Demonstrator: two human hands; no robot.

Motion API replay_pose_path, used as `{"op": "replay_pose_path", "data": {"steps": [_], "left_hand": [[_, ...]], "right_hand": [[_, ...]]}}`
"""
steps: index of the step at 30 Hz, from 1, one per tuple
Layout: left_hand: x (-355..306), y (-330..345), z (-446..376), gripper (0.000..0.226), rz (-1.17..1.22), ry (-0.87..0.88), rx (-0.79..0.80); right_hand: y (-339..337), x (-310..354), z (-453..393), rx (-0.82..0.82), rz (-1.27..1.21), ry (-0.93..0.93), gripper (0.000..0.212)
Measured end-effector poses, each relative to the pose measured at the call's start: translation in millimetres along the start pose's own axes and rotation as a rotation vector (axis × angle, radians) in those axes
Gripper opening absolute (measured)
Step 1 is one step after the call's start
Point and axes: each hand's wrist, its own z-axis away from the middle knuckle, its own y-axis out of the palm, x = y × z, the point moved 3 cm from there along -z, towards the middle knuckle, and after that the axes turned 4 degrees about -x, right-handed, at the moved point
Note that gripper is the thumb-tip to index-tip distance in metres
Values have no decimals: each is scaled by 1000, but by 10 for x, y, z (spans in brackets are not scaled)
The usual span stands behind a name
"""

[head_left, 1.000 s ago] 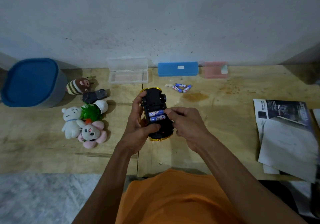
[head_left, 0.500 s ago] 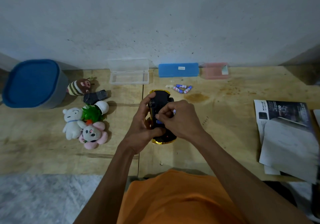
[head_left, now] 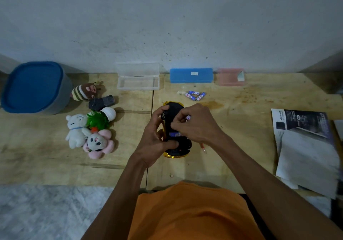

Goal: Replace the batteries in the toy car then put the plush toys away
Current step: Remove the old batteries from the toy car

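Note:
The yellow and black toy car (head_left: 173,113) is upside down above the wooden table (head_left: 241,128), with my left hand (head_left: 155,139) gripping its left side. My right hand (head_left: 196,126) lies over the open battery bay and pinches a battery (head_left: 188,117), whose white end sticks out past my fingers. Another blue battery (head_left: 175,134) lies in the bay. Several loose batteries (head_left: 194,95) rest on the table behind the car. Left of the car are a striped bee plush (head_left: 84,91), a white bear plush (head_left: 76,130), a green plush (head_left: 98,119) and a pink flower plush (head_left: 97,143).
A grey tub with a blue lid (head_left: 33,87) stands at the far left. An open clear case (head_left: 138,76), a blue case (head_left: 191,75) and a pink case (head_left: 230,76) line the wall. A dark plastic piece (head_left: 101,101) lies near the bee. A thin red tool (head_left: 203,148) and booklets (head_left: 304,147) lie to the right.
My right hand moved from the car's right side onto the battery bay and now pinches a battery whose end has come up. The car shifted slightly right in my left hand.

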Motion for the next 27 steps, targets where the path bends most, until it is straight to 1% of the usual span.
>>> {"op": "replay_pose_path", "data": {"steps": [3,5,8,12,13,15,18,19,20,21,22,25,26,27], "left_hand": [[5,-32,3,102,34,-12,14],[-1,-26,-3,103,49,-30,22],[2,-18,-3,106,75,-54,28],[-19,-55,23,107,128,-67,44],[-17,-57,25,107,135,-68,53],[-14,-60,29,110,147,-65,54],[-2,-85,36,113,139,-50,37],[1,-97,39,114,133,-42,29],[1,-109,41,114,131,-35,19],[0,-119,42,113,134,-26,10],[-2,-127,40,113,138,-15,4],[-24,-144,30,109,150,14,-11],[-32,-152,24,110,146,22,-20],[-36,-158,17,110,139,31,-26]], "right_hand": [[-44,-23,-14,85,-26,-72,9],[10,-28,0,143,37,-127,10],[67,-42,31,179,115,-222,9],[69,-65,35,235,61,-271,9],[58,-57,35,212,2,-260,7],[3,-29,31,142,-267,-157,7],[-95,-32,34,81,-764,138,19],[-109,-48,45,79,-859,215,22],[-113,-57,65,81,-898,266,24],[-112,-65,95,77,-877,297,22],[-105,-74,135,66,-801,307,20],[-41,-135,258,38,-435,243,17],[-8,-162,286,38,-353,211,18],[33,-190,305,41,-323,201,19]]}}
